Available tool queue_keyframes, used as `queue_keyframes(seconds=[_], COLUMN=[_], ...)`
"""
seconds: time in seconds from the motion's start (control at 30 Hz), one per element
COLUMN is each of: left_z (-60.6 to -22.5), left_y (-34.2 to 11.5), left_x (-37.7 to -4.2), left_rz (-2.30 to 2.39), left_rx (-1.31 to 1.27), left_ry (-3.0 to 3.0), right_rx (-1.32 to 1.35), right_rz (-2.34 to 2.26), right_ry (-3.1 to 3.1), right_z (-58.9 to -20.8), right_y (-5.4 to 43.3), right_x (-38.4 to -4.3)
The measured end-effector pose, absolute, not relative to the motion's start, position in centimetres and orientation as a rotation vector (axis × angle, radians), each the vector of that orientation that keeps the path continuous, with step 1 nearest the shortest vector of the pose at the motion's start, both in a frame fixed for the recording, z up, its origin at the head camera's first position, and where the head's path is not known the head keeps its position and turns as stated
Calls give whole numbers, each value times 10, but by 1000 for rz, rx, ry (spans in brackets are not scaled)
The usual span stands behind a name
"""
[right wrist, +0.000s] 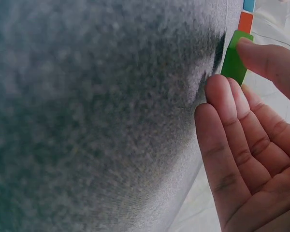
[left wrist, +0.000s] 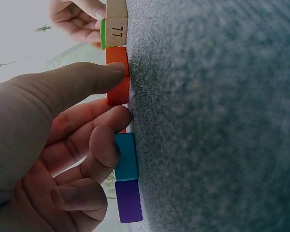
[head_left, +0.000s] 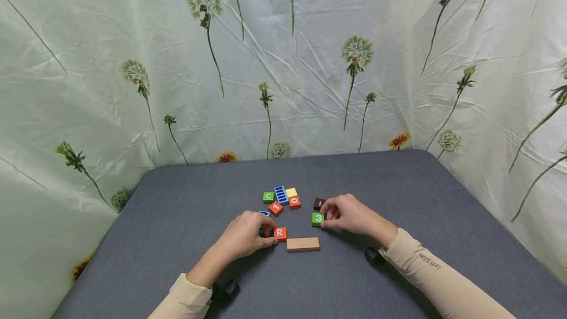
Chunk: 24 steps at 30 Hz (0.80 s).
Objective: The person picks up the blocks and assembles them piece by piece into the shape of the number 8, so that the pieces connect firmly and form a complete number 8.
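Note:
My left hand point(head_left: 247, 233) pinches an orange letter block marked R point(head_left: 280, 234) between thumb and fingers, low on the grey tabletop. In the left wrist view the thumb lies along the side of this orange block point(left wrist: 118, 93). My right hand point(head_left: 354, 215) holds a green block with a white 3 point(head_left: 317, 219) at its right side; the right wrist view shows the thumb on the green block point(right wrist: 235, 63). Just behind it is a dark brown block point(head_left: 319, 204), partly covered by the fingers. A plain wooden bar point(head_left: 303, 244) lies beside the R block.
Further back sit a green C block point(head_left: 268, 197), a blue barred block point(head_left: 281, 195), a yellow block point(head_left: 291, 192) and orange 0 point(head_left: 294, 203) and 1 point(head_left: 275, 208) blocks. Teal point(left wrist: 126, 157) and purple point(left wrist: 129, 202) blocks stand near the left fingers. A flower-print curtain point(head_left: 305, 63) hangs behind.

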State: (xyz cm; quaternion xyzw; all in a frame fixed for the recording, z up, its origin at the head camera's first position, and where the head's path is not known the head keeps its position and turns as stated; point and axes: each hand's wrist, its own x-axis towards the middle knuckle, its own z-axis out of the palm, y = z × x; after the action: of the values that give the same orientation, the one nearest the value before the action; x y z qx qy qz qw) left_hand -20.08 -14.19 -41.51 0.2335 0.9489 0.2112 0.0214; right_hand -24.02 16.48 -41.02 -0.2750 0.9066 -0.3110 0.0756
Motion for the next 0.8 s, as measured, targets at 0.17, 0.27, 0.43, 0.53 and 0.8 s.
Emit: queue_keyframes(seconds=[0.17, 0.27, 0.43, 0.53, 0.8], left_z=[-416, -416, -416, -416, -416], left_y=[-142, -141, -141, -141, -142], left_x=[-201, -201, -201, -202, -202], left_rz=[646, 641, 636, 635, 643], left_rx=[714, 708, 698, 698, 726], left_ry=[2942, 2939, 2933, 2935, 2950], right_rx=[-834, -856, -862, -859, -903], right_rz=[-948, -941, -909, -902, -899], right_ry=[2682, 2677, 2668, 2658, 2646], right_z=[-409, -408, -407, -407, -407], right_y=[167, 169, 171, 171, 171], right_x=[-236, -234, -232, -230, -228])
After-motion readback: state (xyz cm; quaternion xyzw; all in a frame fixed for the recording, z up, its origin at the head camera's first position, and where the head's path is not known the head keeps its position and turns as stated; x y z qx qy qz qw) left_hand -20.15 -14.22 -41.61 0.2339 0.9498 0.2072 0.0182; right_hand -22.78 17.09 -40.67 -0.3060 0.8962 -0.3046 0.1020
